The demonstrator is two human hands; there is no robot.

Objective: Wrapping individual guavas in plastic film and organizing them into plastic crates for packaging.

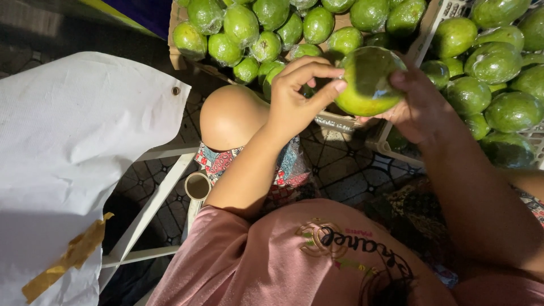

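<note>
Shirt: a pink shirt [272, 266] fills the bottom edge, nearest the camera, with a printed design on the chest.
Knee: a bare knee [229, 113] rises above patterned shorts [286, 167]; under it lies a dark tiled floor [340, 164].
Frame: white bars [153, 198] of a stool or stand run beside the knee, with one open tube end showing.
Sack: one white woven sack [73, 153] lies on the left, with a metal eyelet near its corner and a strip of tan tape [71, 258] lower down.
Left hand: the left hand [297, 93] is curled, its fingertips pinched at the near edge of the held mango.
Right hand: the right hand [422, 105] is closed around the far side of the same fruit, palm under it and thumb on top.
Mango: one large green mango [368, 82] is held up between both hands, above the knee and in front of the boxes (its skin shines under the light).
Handling: it looks firm, fairly heavy for its size, and smooth enough to slip; I judge a cupped palm around the widest part the safest hold, since hard fingertip pressure could bruise it.
Left box: a cardboard box [178, 56] at the top holds about twenty green mangoes [241, 25].
Right crate: a white plastic crate [439, 17] holds about a dozen larger green mangoes [493, 62], some cut off by the edge.
</note>
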